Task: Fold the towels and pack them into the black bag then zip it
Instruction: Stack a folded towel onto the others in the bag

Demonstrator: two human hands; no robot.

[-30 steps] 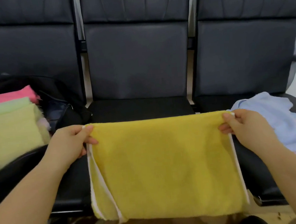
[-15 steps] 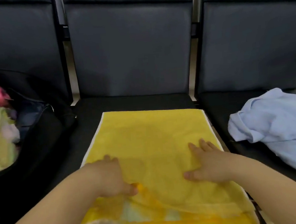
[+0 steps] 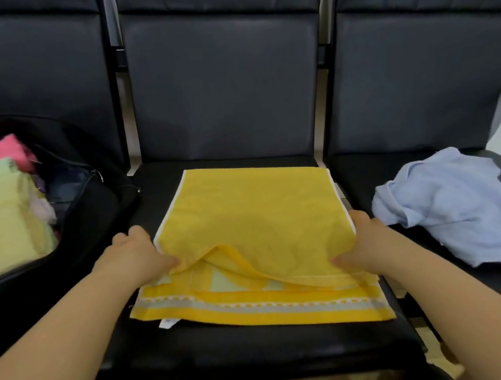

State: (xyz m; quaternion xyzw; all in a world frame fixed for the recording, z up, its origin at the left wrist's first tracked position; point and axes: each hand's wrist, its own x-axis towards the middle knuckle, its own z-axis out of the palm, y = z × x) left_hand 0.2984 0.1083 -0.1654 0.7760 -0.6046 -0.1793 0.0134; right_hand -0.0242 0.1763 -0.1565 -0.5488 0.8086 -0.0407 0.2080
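I see the yellow towel (image 3: 255, 217) flat on the middle seat (image 3: 259, 343) | my left hand (image 3: 135, 257) and right hand (image 3: 369, 242) pinch its near side edges | it runs away from me | black bag (image 3: 92, 225) sits left, nearer my left hand

Yellow towel (image 3: 246, 221): soft matt terry cloth
Seat (image 3: 222, 81): smooth dark leather-like padding, faint sheen
Blue towel (image 3: 461, 208): thin crumpled cloth
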